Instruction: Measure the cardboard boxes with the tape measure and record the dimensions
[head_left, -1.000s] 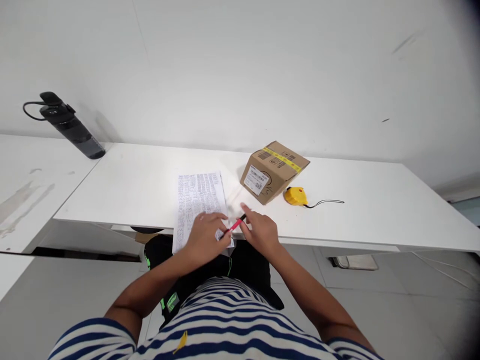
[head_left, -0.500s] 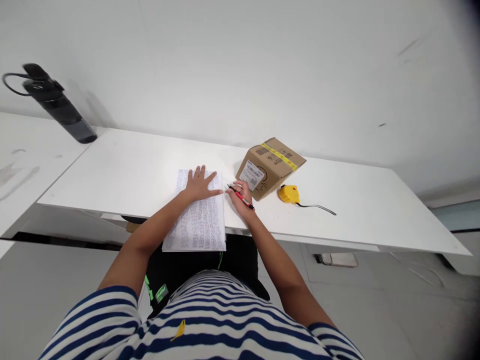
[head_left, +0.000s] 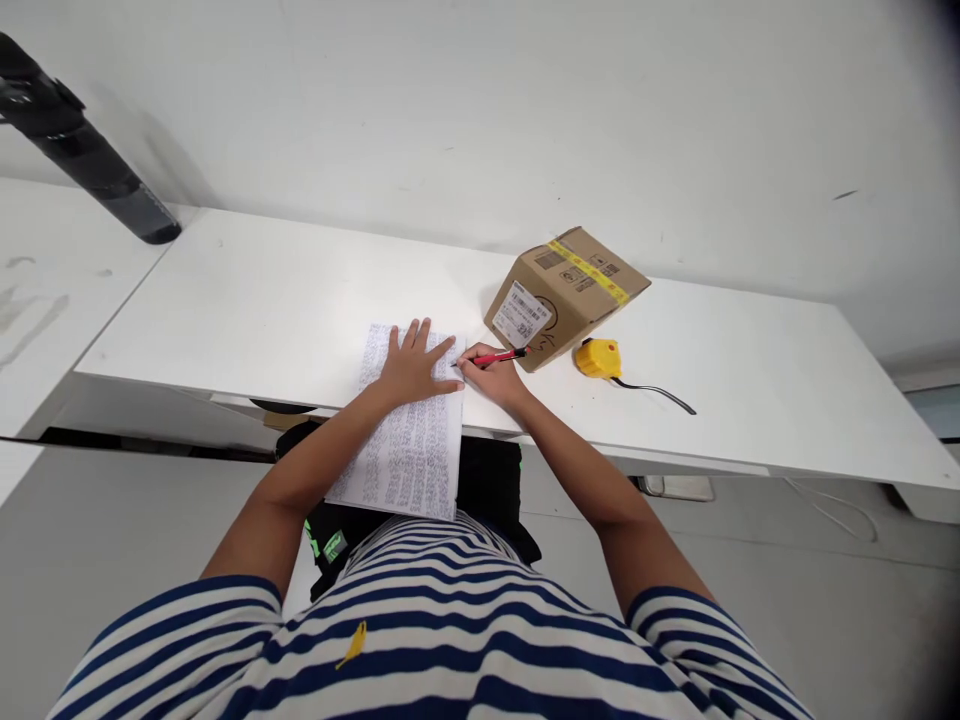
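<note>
Sheets of paper [head_left: 397,460] covered in columns of handwriting lie on the white table, their lower end hanging past its front edge. My left hand [head_left: 416,370] rests flat on the upper part of the paper with its fingers spread. A red and black pen [head_left: 491,358] is pinched in my right hand [head_left: 495,380]. Its tip points left and meets the paper near the right edge, close to my left thumb. Whether it has left a fresh mark there is too small to see.
A taped cardboard box [head_left: 577,295] with a white label stands just beyond my right hand. Right of it sits a yellow tape measure [head_left: 598,358] with a black strap. A dark bottle [head_left: 97,160] stands at the far left, against the wall.
My right hand has turned the pen from pointing up-left to lying nearly level, and its tip has come onto the paper. The whole view has shifted a little.
</note>
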